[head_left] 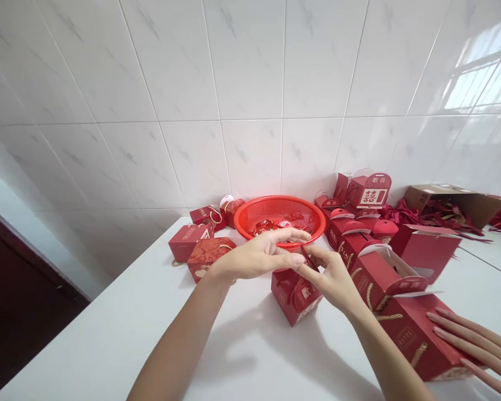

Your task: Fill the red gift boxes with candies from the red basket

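Hands meet over a small red gift box [292, 298] that stands on the near middle of the white table [121, 328], turned with one corner towards the near edge. The left hand [263, 255] comes over from the left, its long fingers lying together and stretched across the top, the thumb apart and beneath them; the right hand [328, 275] reaches in from the right with its thumb and forefinger bent towards the same spot. A dark red strip shows between the fingertips, but I cannot tell whether either hand truly pinches it. Both seem to work from above because the box's closing flaps are there, and the table bears its weight. Just beyond, the red mesh basket [271, 208] holds shiny wrapped pieces, presumably set there to lie within reach of both hands. Boxes are grouped to either side, a patterned box [209, 256] among those on the left and a longer row on the right, which leaves working room between. Another person's hand [478, 340], fingers slightly spread, rests on a larger red box [421, 328] at near right, perhaps steadying it. Far right, a cardboard carton [482, 207] on its side keeps red ribbons [446, 216] together.
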### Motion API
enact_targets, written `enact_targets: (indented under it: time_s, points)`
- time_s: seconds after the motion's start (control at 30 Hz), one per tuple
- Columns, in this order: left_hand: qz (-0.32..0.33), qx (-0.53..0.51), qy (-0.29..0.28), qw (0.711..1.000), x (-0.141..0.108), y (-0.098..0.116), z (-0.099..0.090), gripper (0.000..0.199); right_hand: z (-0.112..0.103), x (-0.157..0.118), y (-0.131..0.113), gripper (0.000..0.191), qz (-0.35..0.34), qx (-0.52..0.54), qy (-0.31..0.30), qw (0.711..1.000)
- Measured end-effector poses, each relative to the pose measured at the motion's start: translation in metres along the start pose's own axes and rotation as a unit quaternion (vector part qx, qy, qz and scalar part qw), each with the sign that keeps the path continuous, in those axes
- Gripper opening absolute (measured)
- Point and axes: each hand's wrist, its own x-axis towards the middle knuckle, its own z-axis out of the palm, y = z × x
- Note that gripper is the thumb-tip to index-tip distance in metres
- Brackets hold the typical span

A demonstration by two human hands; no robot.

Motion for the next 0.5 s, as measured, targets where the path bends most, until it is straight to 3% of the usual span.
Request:
enact_targets:
  time_s: [0.23, 0.5]
  points:
    - [0.032, -0.011, 0.024, 0.999, -0.003, -0.001, 0.003, 0.052, 0.001, -0.006, -0.009, 0.026, -0.007, -0.054, 0.049, 0.997]
    - [0.075, 0.035, 0.049, 0.995, -0.003, 0.003, -0.002, 0.037, -0.023, -0.028, -0.027, 0.027, -0.066, -0.09, 0.131, 0.985]
